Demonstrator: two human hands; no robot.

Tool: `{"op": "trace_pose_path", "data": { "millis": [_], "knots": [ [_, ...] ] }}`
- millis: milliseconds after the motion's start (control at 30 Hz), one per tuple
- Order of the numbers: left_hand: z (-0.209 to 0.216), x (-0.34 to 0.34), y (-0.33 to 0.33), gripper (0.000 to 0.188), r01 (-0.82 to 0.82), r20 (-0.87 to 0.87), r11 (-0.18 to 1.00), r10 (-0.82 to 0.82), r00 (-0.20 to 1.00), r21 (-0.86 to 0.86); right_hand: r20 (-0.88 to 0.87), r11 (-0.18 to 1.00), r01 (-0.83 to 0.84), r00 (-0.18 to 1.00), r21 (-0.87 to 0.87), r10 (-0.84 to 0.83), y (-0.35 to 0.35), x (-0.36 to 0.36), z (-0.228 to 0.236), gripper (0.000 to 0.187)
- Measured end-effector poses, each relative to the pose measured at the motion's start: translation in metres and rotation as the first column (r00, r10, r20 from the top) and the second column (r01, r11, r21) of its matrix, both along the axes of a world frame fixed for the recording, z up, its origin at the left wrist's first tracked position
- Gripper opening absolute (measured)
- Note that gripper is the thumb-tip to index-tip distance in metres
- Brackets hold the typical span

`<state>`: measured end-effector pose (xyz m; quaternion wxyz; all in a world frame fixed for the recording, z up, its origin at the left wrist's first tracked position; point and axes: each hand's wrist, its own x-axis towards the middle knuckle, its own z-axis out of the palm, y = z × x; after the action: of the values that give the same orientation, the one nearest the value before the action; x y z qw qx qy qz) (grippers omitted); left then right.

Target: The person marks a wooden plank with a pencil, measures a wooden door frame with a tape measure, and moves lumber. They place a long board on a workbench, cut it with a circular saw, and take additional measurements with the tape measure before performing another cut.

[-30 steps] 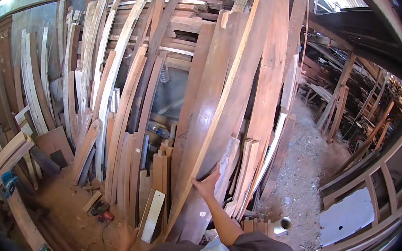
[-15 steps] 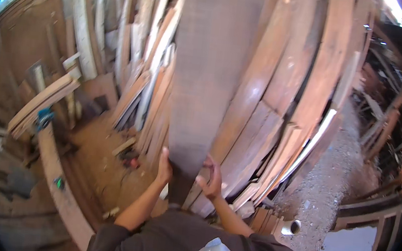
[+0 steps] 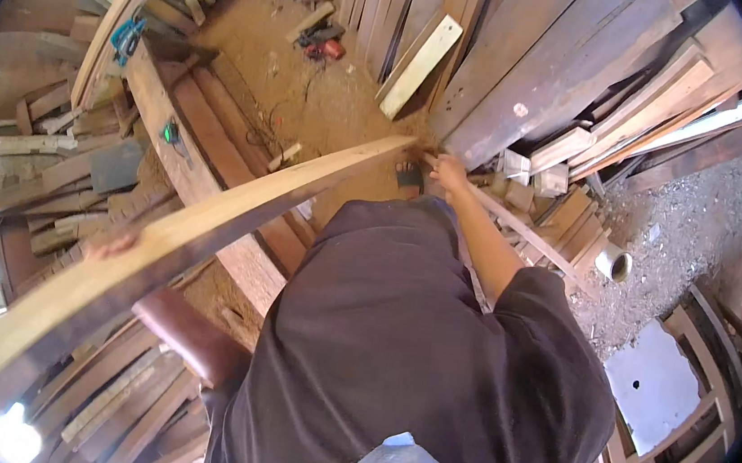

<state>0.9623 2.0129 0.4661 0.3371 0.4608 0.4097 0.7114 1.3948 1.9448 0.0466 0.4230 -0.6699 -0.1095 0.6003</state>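
Before the person's dark shirt, toward the left, a long plank slants above a wooden beam, pale narrow edge upward. The left hand grips it toward its lower-left end, blurred fingers showing over the pale edge. The right hand is just beside the plank's other end, fingers bent; whether it grips the wood I cannot tell. Near the beam's far end sits a teal tool, with a green tool farther along. Beyond the plank, a red tool lies on the dirt floor.
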Motion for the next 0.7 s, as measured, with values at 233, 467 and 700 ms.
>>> {"op": "trace_pose_path", "data": {
  "millis": [233,467,700],
  "knots": [
    [0.004,-0.101,-0.138,0.047,-0.179,0.102,0.981,0.186,0.977,-0.069,-0.363,0.922,0.207,0.873,-0.327,-0.325,-0.017,-0.093,-0.051,0.027],
    [-0.045,-0.172,-0.275,0.041,-0.301,0.323,0.938,0.342,0.883,-0.169,-0.293,0.903,0.429,0.860,-0.029,-0.418,-0.016,-0.136,-0.036,0.029],
    [-0.122,-0.213,-0.410,0.035,-0.430,0.563,0.866,0.495,0.662,-0.257,-0.307,0.899,0.437,0.853,-0.019,-0.422,0.033,-0.145,0.004,0.059]
  ]
}}
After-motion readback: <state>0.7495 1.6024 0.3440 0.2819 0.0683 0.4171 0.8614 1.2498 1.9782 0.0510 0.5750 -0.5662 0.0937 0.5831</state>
